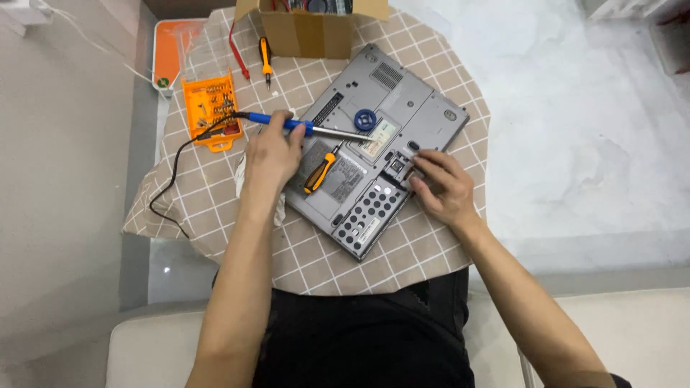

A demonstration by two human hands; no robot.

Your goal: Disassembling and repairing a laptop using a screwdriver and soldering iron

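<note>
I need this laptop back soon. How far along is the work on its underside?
Done: the laptop lies bottom up on the checked cloth, bit set out. In hand: the left hand holds a blue soldering iron over the base; the right hand fingers a small black latch. Left: the bottom panels look closed; an orange screwdriver lies unused.

Laptop (381,136) upside down at centre of cloth (215,194) on desk (575,144); screwdriver (320,172) and soldering iron (302,127) resting on laptop; bit case (210,109) to the left; cardboard box (313,25) behind; second screwdriver (265,59) between box and bit case.
</note>
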